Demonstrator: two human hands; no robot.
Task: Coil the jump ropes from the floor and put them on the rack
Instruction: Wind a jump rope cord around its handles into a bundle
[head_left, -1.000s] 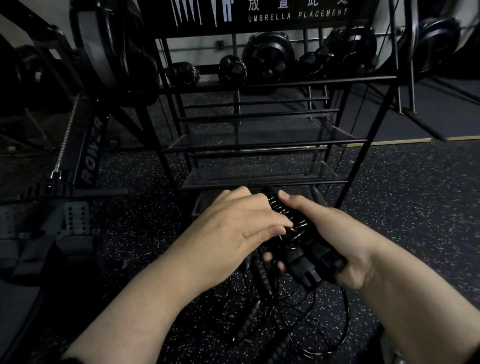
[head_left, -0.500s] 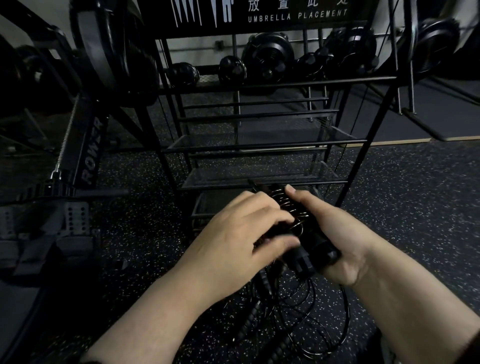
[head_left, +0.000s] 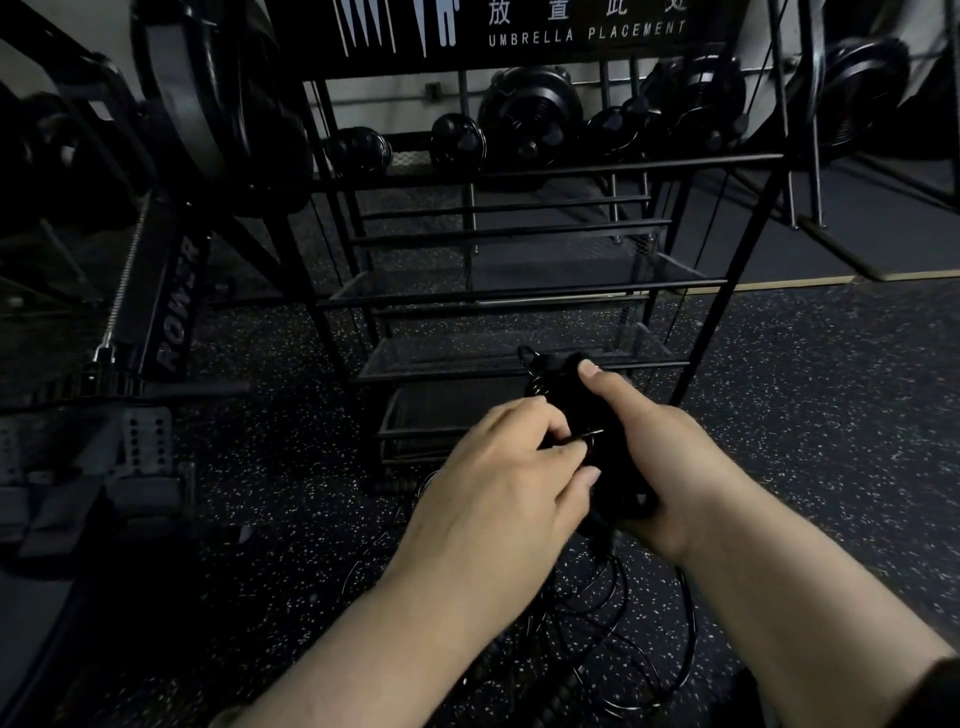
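We grip the coiled jump rope bundle (head_left: 587, 415) in our right hand (head_left: 660, 467), thumb along it; our left hand (head_left: 498, 483) pinches its cord, in front of the rack (head_left: 519, 291).

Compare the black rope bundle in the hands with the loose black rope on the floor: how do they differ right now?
The black rope bundle is lifted in front of the black metal rack; the loose black rope lies on the speckled floor. The bundle is wound tight and compact; the floor rope sprawls in wide, tangled loops. The right hand grips the bundle and the left hand pinches cord at it; nothing holds the floor rope. Both are thin black cord.
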